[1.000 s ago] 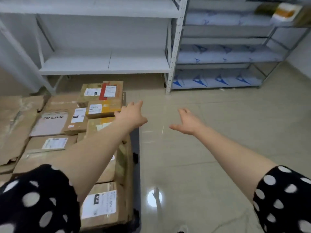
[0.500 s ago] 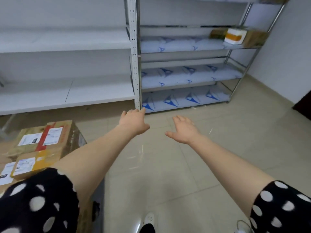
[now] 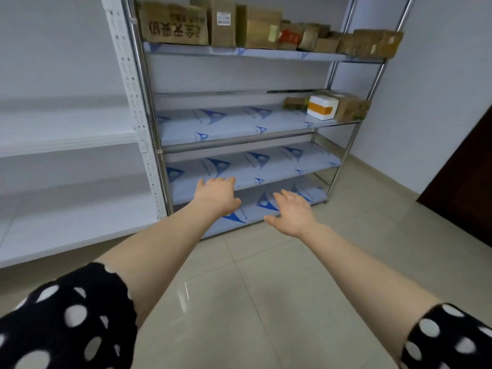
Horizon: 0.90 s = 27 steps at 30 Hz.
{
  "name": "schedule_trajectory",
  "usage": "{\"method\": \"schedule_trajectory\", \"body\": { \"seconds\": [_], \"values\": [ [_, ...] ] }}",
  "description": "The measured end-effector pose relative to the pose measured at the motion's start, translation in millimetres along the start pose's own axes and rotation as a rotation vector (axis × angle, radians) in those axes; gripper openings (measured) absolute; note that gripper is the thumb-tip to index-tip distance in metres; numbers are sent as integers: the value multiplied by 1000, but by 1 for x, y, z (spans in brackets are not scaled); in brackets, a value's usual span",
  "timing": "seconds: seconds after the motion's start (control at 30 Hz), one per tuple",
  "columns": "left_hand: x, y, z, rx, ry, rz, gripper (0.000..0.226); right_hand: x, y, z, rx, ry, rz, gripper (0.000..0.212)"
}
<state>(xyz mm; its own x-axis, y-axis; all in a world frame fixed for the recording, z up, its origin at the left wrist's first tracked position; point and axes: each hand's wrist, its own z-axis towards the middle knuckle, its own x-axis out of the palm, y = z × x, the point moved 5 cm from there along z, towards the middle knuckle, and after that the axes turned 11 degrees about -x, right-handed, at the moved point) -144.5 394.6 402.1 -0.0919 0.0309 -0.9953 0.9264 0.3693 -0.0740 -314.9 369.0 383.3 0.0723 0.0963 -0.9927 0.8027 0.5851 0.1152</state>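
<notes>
Both hands are hovering at arm's length in front of the metal rack (image 3: 346,153), which is standing at the far side of the floor (image 3: 266,288), just right of the white shelf unit (image 3: 66,145).

1. The left hand (image 3: 217,194) is lying palm down, fingers straight and loosely spread, holding nothing. In the view it is overlapping the front edge of the low shelf (image 3: 266,166), the second from the bottom.
2. The right hand (image 3: 291,211) is facing its palm inward, fingers straight, thumb out, also holding nothing. It is showing in front of the bottom shelf (image 3: 306,193).
3. Whether either hand is touching the rack cannot be told; both are judged to be short of it.

Judged step: closing in on the low shelf with bare hands.

To do this well:
- Be stepping nearer first, not stretching further.
- Be bending the knees, since the target level is sitting low.
- Be turning both palms toward each other before gripping anything.
- Be steering the left hand away from the near upright post.
- Be expecting a slick surface; printed film is covering each shelf.

A white foam box (image 3: 322,107) is sitting higher up, far right.
</notes>
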Motion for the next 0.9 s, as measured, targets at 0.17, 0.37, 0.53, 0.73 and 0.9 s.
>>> {"method": "schedule_trajectory", "body": {
  "seconds": [0.17, 0.37, 0.53, 0.73, 0.9],
  "values": [
    [-2, -74, 99, 45, -8, 15, 59, -15, -94, 79, 11, -41, -2, 70],
    [-4, -190, 226, 29, 6, 5, 66, -33, -236, 173, -22, -32, -3, 74],
    [-15, -292, 328, 53, -14, 12, 64, -63, -365, 243, 3, -10, 42, 73],
    [-14, -360, 430, 38, -1, -9, 62, -75, -469, 328, 24, 4, 89, 68],
    [-5, -409, 530, 41, 11, -17, 62, -74, -536, 401, 2, 7, 73, 68]
  ]
}}
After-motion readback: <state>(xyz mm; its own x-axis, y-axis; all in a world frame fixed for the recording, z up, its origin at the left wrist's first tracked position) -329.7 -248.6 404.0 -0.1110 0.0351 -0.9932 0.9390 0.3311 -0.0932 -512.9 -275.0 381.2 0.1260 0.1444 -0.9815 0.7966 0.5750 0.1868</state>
